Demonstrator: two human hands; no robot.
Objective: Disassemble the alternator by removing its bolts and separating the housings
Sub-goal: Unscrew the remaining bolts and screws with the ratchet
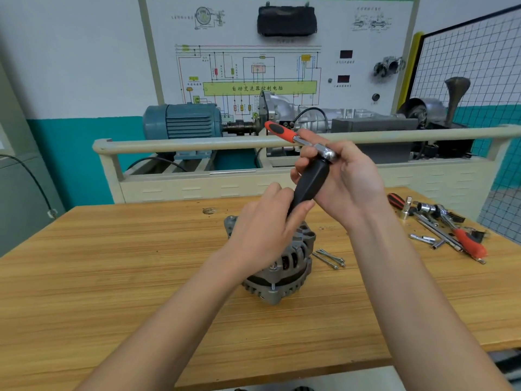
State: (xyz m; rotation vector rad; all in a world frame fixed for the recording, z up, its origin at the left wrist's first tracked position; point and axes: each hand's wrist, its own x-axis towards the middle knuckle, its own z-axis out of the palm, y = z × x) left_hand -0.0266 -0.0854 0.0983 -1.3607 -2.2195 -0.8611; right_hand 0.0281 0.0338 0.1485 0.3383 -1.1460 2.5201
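Observation:
A grey alternator stands on the wooden workbench, its finned housing facing me. Above it a ratchet wrench with an orange and black handle carries a long black socket that points down toward the alternator. My right hand grips the ratchet head and the top of the socket. My left hand holds the lower end of the socket just over the alternator and hides its top. Long bolts lie loose on the bench just right of the alternator.
A pile of tools, with sockets, extension bars and another orange-handled ratchet, lies at the bench's right. Behind the bench stands a training rig with a blue motor, a beige rail and a wiring board. A wire mesh panel stands at right.

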